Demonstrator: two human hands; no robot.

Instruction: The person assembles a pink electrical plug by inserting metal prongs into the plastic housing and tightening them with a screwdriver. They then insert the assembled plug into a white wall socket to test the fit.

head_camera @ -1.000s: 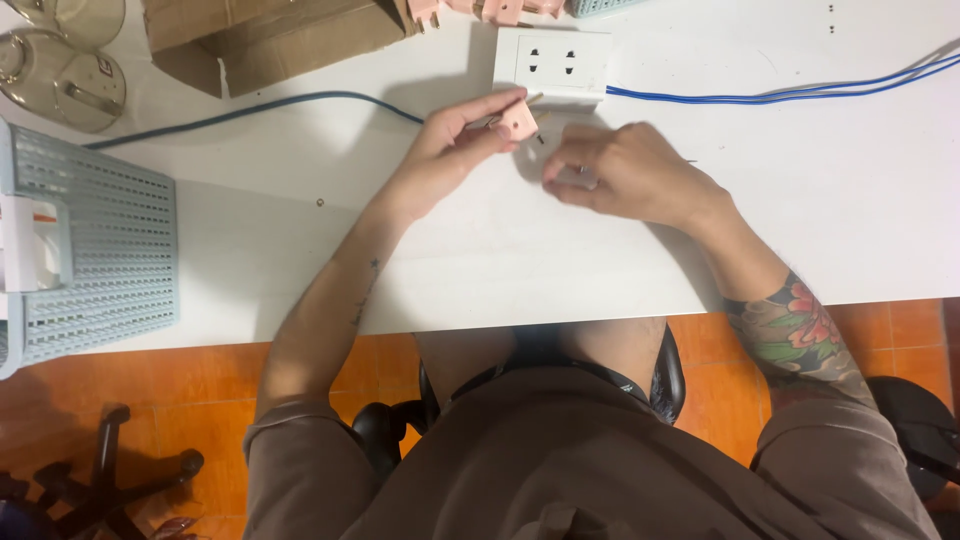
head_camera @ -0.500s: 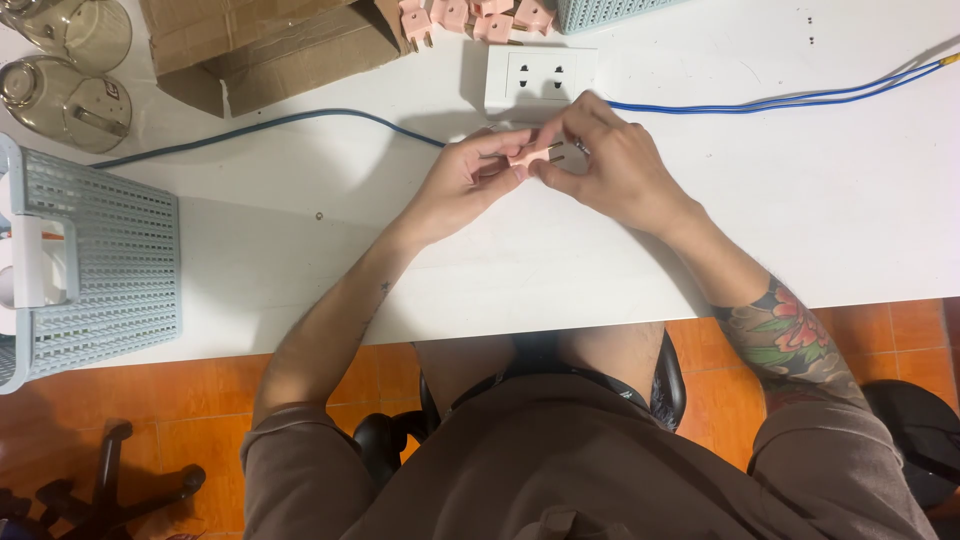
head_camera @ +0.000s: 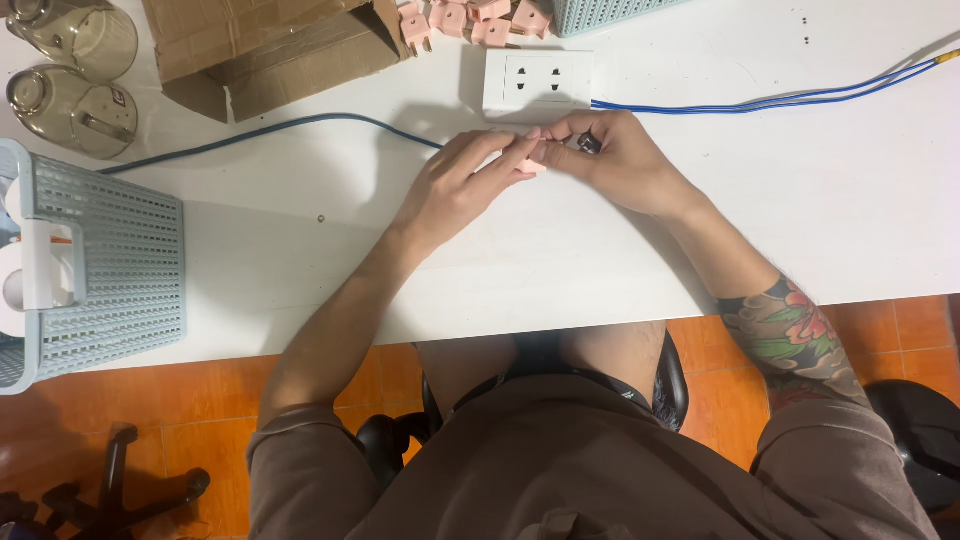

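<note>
My left hand (head_camera: 455,190) and my right hand (head_camera: 615,160) meet over the white table, just in front of a white double socket block (head_camera: 537,80). Between the fingertips of both hands sits a small pink plug adapter (head_camera: 530,160). My right hand also pinches a small dark part (head_camera: 588,145); what it is I cannot tell. Several more pink adapters (head_camera: 470,18) lie behind the socket block at the table's far edge.
A blue cable (head_camera: 270,128) runs left from the socket, blue wires (head_camera: 780,100) run right. A cardboard box (head_camera: 265,45) and two clear plastic jars (head_camera: 70,70) stand at the back left. A pale blue perforated basket (head_camera: 120,270) is at the left, another (head_camera: 600,12) at the back.
Both hands have stayed together on the pink adapter and shifted slightly toward the socket block; the right hand's fingers now reach over the adapter from the right.
</note>
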